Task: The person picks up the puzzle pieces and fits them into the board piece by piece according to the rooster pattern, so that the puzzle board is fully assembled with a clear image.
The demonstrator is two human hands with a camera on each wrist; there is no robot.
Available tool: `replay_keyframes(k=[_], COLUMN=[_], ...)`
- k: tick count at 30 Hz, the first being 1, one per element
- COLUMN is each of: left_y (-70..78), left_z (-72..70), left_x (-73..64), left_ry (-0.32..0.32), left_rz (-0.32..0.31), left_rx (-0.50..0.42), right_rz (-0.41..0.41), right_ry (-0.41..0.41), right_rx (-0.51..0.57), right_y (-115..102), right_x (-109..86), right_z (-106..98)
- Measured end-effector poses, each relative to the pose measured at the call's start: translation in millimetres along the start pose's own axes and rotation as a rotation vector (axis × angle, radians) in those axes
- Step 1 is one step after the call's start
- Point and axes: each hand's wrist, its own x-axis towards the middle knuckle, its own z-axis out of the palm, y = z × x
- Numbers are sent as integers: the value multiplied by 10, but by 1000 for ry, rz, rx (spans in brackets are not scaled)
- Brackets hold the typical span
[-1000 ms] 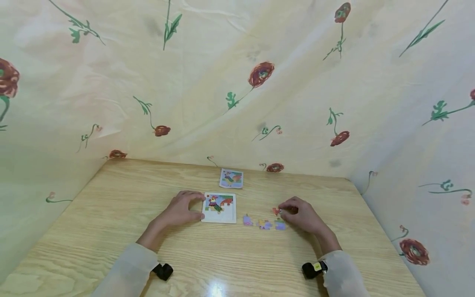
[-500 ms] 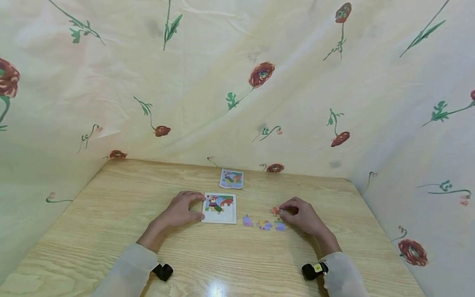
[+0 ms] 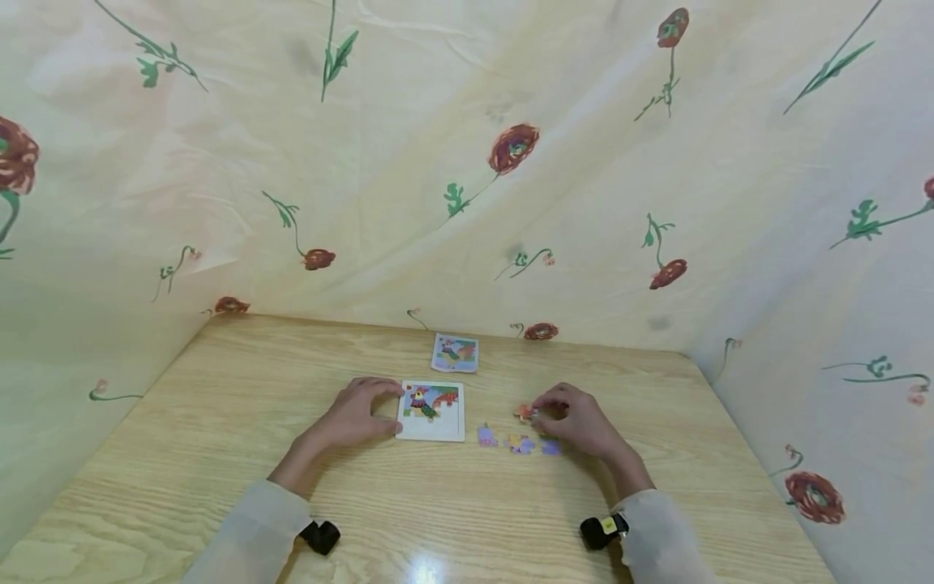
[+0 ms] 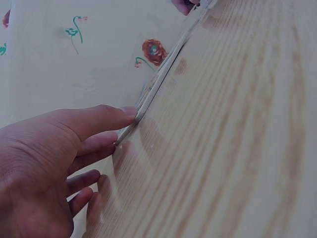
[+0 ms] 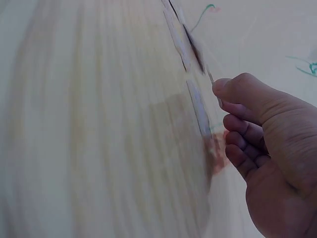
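In the head view, a white-framed jigsaw tray (image 3: 448, 431) lies on the table, its rooster picture partly filled and its lower part white. My left hand (image 3: 357, 412) holds the tray's left edge, thumb at the near corner and a finger at the far corner. The left wrist view shows the thumb (image 4: 121, 116) on the tray's rim. Right of the tray, my right hand (image 3: 580, 420) pinches a red jigsaw piece (image 3: 523, 413) between thumb and finger, just above the table. Seen edge-on in the right wrist view, that piece is a thin sliver.
Three loose jigsaw pieces lie in a row between tray and right hand: a lilac one (image 3: 486, 437), a yellow-and-lilac one (image 3: 520, 443) and another lilac one (image 3: 550, 448), partly behind the fingers. A rooster picture card (image 3: 456, 354) lies beyond the tray. Flowered cloth (image 3: 394, 243) hangs behind the table.
My right hand has moved left toward the tray, carrying the red jigsaw piece past the rightmost lilac piece. The left hand and the tray have stayed put.
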Motion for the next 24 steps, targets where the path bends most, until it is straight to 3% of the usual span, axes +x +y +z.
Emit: replay_keyframes(k=[5,24], left_y=[3,23], left_z=[-5,-2], left_x=[-5,-6], left_ry=[-1,7], left_rz=[2,-1], left_rx=[6,7], right_rz=[-40,-64], right_ry=[-7,-37], right_rx=[36,74], right_y=[-69,-378], right_x=[74,275], right_z=[82,288])
